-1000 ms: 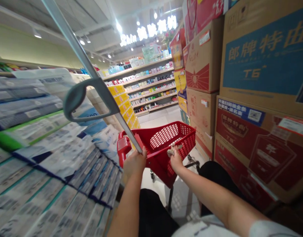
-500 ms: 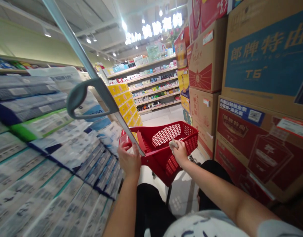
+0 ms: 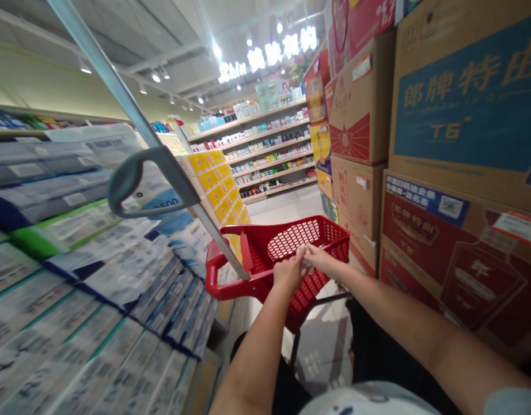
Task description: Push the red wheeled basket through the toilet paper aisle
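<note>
My right hand [image 3: 319, 258] is closed on a small crumpled whitish cloth [image 3: 302, 251], held just over the near rim of a red plastic shopping cart [image 3: 265, 283]. My left hand [image 3: 290, 272] meets it there, fingers bent and pressed against the cloth and my right fingertips. Much of the cloth is hidden between the two hands. To the left of them lies the cart's red handle loop [image 3: 211, 282]. A slanting metal pole [image 3: 217, 235] with a grey loop grip [image 3: 155, 181] rises from the cart's left side.
Stacked packs of paper goods [image 3: 88, 288] line the left side, with yellow cartons [image 3: 222, 190] beyond. Tall cardboard boxes [image 3: 447, 242] stand close on the right. Past the cart, pale floor [image 3: 283, 204] leads to stocked shelves [image 3: 269, 147].
My left hand has left the cart's handle and moved right to join my right hand at the cloth. The cart has hardly moved in view.
</note>
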Available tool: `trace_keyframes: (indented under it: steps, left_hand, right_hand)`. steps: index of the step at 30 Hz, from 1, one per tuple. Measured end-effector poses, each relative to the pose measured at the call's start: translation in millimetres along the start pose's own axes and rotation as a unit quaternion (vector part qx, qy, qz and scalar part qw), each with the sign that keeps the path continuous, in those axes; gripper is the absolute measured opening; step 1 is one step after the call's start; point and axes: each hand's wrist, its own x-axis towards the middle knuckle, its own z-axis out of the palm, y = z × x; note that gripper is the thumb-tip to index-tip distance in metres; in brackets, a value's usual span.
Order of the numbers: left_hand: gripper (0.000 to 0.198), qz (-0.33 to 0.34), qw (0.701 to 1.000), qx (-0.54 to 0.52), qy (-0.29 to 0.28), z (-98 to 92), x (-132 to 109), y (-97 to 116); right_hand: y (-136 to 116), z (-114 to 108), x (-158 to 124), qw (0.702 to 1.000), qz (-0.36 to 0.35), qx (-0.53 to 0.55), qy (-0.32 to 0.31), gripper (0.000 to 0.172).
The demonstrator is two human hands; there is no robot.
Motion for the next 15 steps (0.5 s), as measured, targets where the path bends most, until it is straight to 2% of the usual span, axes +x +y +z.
trace_keyframes:
  steps: [2,4,6,8,11,15]
  left_hand:
    - [0.049,-0.029,1.0,-0.008,-0.004,2.7,3.7,-2.4]
    - [0.039,-0.05,0.999,-0.017,-0.004,5.5,5.7,-5.2]
    - [0.035,-0.06,0.998,-0.027,-0.004,8.2,7.5,-9.1]
    - [0.035,-0.061,0.997,-0.035,0.001,10.5,9.6,-14.7]
    - [0.036,-0.063,0.997,-0.047,0.019,13.3,12.1,-26.7]
    - [0.043,-0.08,0.994,-0.064,0.04,15.7,11.8,-46.7]
  right_hand:
    - [-8.1,-9.7,8.1,0.998,-0.012,-0.064,-0.025,0.032]
    - [-14.8,-21.7,17.4,0.983,-0.035,-0.181,-0.017,0.03]
    - [-14.7,-35.1,25.6,0.95,-0.044,-0.309,0.005,0.034]
    - [-5.6,-46.5,30.6,0.918,-0.03,-0.395,-0.013,0.035]
    - [15.2,-53.1,32.4,0.895,-0.031,-0.439,-0.078,0.04]
    - [23.7,-41.4,33.1,0.898,-0.005,-0.426,-0.112,0.047]
